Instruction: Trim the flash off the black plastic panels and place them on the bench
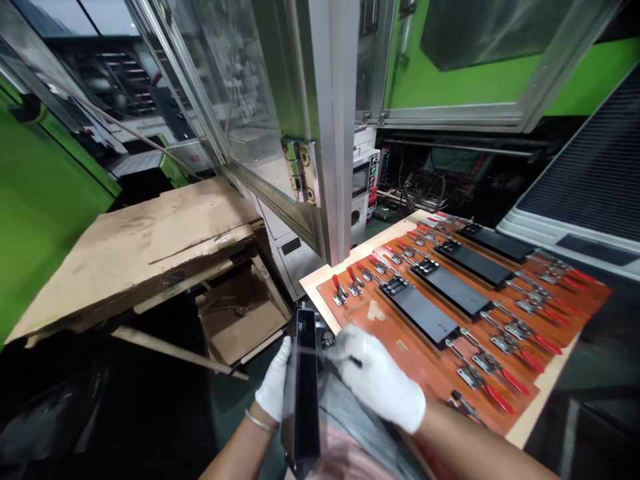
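Note:
My left hand [275, 381], in a white glove, is closed on the left side of a long, black, open box-like part [307, 440] with a deep hollow. The part stands lengthwise in front of my body. At its right edge is my right hand [367, 373], also gloved and smeared by motion. Its fingers are closed on a thin knife-like tool [356, 362]; a dark end shows by the fingers, and a faint thin blade reaches left across the part's rim. Whether the blade touches the rim I cannot tell.
To the right, an orange fixture board [360, 347] carries several black panels [420, 313] and red-handled toggle clamps [493, 393]. A metal-framed door [335, 133] hangs close ahead. Cardboard [165, 220] covers a stand at left, above an open carton [245, 313]. Green machines [45, 187] surround the spot.

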`<state>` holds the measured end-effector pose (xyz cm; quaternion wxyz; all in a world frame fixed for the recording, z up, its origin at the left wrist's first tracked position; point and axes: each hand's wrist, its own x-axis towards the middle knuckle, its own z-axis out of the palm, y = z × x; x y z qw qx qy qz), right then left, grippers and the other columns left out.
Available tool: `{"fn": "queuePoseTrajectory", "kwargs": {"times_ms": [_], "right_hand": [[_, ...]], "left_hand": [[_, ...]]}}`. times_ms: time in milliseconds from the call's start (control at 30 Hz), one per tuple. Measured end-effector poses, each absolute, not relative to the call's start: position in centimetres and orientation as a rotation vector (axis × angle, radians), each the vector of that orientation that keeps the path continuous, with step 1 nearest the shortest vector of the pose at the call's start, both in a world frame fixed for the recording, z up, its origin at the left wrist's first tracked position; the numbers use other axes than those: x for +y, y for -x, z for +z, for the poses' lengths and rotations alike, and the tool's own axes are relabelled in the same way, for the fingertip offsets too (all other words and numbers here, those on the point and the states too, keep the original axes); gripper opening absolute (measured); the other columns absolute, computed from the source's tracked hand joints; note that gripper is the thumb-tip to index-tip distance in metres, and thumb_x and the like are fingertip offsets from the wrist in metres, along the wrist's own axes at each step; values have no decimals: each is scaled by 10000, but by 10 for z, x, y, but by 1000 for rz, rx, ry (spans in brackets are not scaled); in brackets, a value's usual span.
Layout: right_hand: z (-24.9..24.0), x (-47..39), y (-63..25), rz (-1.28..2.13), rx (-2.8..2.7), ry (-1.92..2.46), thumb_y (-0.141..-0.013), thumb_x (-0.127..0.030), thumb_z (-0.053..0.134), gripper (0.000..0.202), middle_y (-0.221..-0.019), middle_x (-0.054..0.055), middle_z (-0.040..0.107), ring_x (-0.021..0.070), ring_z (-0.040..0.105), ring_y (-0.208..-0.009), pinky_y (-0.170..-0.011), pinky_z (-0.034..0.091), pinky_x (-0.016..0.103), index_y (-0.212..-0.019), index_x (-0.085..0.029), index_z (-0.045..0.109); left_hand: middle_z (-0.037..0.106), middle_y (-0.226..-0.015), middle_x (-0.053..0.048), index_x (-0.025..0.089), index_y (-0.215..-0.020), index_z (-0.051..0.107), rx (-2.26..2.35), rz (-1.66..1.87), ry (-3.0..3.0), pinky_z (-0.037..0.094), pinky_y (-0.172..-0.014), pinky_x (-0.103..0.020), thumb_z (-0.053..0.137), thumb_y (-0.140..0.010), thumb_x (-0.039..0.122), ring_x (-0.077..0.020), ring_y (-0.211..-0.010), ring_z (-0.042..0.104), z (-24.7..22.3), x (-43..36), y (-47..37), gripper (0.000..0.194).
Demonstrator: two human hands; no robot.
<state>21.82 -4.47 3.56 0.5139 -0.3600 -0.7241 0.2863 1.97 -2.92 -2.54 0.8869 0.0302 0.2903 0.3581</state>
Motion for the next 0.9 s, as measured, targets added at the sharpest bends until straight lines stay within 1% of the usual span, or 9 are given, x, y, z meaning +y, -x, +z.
{"fn": "queuePoseTrajectory", "kwargs": {"times_ms": [100,200,233,300,433,567,633,767,900], "right_hand": [[31,-62,-211,778,-1897,769,-734,-35,447,235,-699,-6,555,132,513,-651,-609,420,238,-679,-215,589],[28,-29,-211,687,-1738,963,-739,-72,469,193,-677,-6,506,144,486,-644,-604,399,253,-616,-212,522],[27,-13,-213,642,-1642,1035,-767,-86,458,208,-663,-5,477,151,475,-645,-609,395,262,-604,-214,485],[28,12,-215,622,-1564,1070,-800,-105,444,211,-670,-5,468,156,484,-661,-630,406,272,-622,-216,465],[32,19,-214,696,-1647,938,-811,-138,486,172,-692,-3,512,145,513,-660,-639,426,267,-659,-202,531],[33,10,-208,809,-1713,863,-844,-137,496,202,-680,1,523,135,509,-644,-610,420,252,-660,-194,555],[31,8,-204,820,-1720,817,-831,-122,500,187,-693,4,532,135,513,-656,-625,427,255,-672,-196,565],[24,-11,-197,869,-1775,683,-763,-58,497,174,-721,1,538,127,522,-675,-637,431,246,-705,-198,583],[19,-47,-198,974,-1930,685,-710,-20,480,196,-710,-11,525,111,513,-658,-621,418,224,-643,-190,551]], "left_hand": [[696,-629,-35,135,-811,697,616,760,-85,518,-601,-252,665,-795,484,-164,-568,666,-26,-28,-20,351],[712,-663,-46,128,-796,696,646,757,-106,520,-616,-243,697,-787,423,-157,-575,671,-27,-32,-21,296],[718,-679,-49,127,-804,696,651,758,-104,523,-634,-242,702,-786,411,-156,-584,674,-27,-34,-21,285],[722,-697,-49,131,-821,695,647,769,-88,527,-664,-240,709,-783,403,-154,-607,681,-26,-35,-20,275],[709,-678,-30,141,-886,689,639,798,-72,534,-684,-250,700,-788,418,-161,-624,687,-27,-32,-13,294],[689,-642,-8,149,-934,678,688,850,-70,535,-660,-251,685,-795,441,-148,-568,670,-27,-30,-6,324],[693,-648,-8,149,-956,675,732,886,-59,534,-644,-250,685,-795,435,-147,-554,665,-25,-29,-5,328],[707,-665,-32,131,-1001,669,797,938,-58,540,-636,-271,651,-814,466,-166,-557,668,-16,-21,-4,385],[710,-641,-57,117,-909,682,907,978,-107,514,-536,-260,634,-810,508,-172,-514,652,-8,-11,-7,406]]}}
